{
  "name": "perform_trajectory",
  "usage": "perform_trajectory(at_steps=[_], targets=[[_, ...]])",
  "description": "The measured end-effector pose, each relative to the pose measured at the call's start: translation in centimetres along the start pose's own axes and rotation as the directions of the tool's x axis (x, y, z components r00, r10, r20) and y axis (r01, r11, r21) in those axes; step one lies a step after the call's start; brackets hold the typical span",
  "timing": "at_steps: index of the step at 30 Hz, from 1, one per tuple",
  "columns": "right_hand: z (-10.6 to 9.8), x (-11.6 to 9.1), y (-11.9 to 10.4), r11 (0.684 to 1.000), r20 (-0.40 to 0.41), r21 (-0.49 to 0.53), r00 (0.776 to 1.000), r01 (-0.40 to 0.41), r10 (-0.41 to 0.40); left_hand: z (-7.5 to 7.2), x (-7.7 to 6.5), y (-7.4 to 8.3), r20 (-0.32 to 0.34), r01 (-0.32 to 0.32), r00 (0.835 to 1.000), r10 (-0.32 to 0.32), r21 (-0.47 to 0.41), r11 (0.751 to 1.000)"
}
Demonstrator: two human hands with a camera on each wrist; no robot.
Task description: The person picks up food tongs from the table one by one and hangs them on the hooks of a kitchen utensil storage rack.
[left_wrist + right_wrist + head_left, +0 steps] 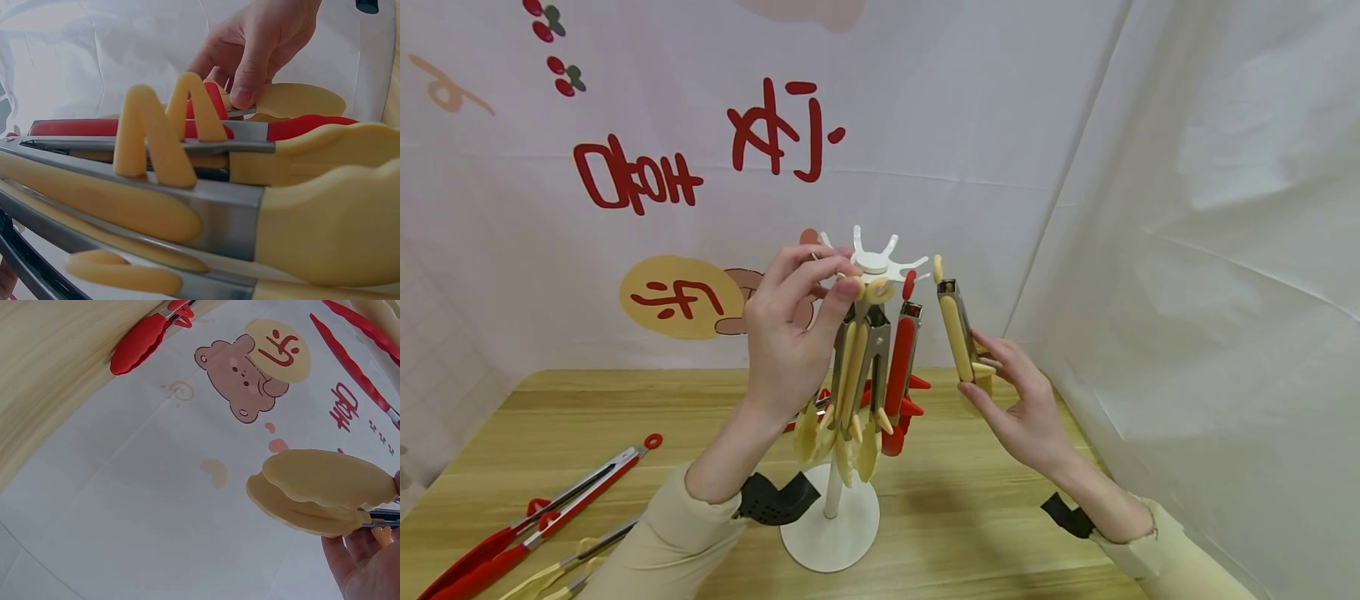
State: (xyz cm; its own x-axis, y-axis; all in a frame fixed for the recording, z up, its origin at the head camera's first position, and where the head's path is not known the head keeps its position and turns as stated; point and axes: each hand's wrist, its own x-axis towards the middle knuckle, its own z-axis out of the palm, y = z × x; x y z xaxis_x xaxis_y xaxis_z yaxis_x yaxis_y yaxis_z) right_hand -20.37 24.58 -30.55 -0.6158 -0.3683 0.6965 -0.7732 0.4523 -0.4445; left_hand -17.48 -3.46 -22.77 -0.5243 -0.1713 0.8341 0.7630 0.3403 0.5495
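A white rotating-style rack (874, 263) with hooked arms stands on a round base (831, 542). At its top, my left hand (790, 333) pinches a hook arm beside the rings of hanging yellow tongs (852, 367); the exact contact is partly hidden. Red tongs (900, 362) hang on the rack's right side. Just right of them, my right hand (1022, 408) holds another pair of yellow tongs (955, 333) by the lower handle, ring upward near a hook tip. Their scalloped yellow heads (331, 481) are slightly apart in the right wrist view.
On the wooden table (985, 517), red tongs (550, 517) and more yellow tongs (576, 562) lie at the front left. Other red tongs lie behind the rack, mostly hidden. A white printed cloth (925, 108) rises behind the table and along its right side.
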Motion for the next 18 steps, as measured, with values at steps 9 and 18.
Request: perform_trajectory(at_steps=[9,18], targets=[[-0.02,0.27,-0.05,1.0,0.014,-0.005,1.0,0.004,-0.004,0.04,-0.05,-0.1,-0.007,0.004,1.0,-0.004,0.001,1.0],[-0.03,0.45,-0.09,1.0,0.018,0.0,1.0,0.007,-0.007,0.03,-0.01,-0.02,-0.004,-0.01,1.0,0.01,-0.006,1.0]])
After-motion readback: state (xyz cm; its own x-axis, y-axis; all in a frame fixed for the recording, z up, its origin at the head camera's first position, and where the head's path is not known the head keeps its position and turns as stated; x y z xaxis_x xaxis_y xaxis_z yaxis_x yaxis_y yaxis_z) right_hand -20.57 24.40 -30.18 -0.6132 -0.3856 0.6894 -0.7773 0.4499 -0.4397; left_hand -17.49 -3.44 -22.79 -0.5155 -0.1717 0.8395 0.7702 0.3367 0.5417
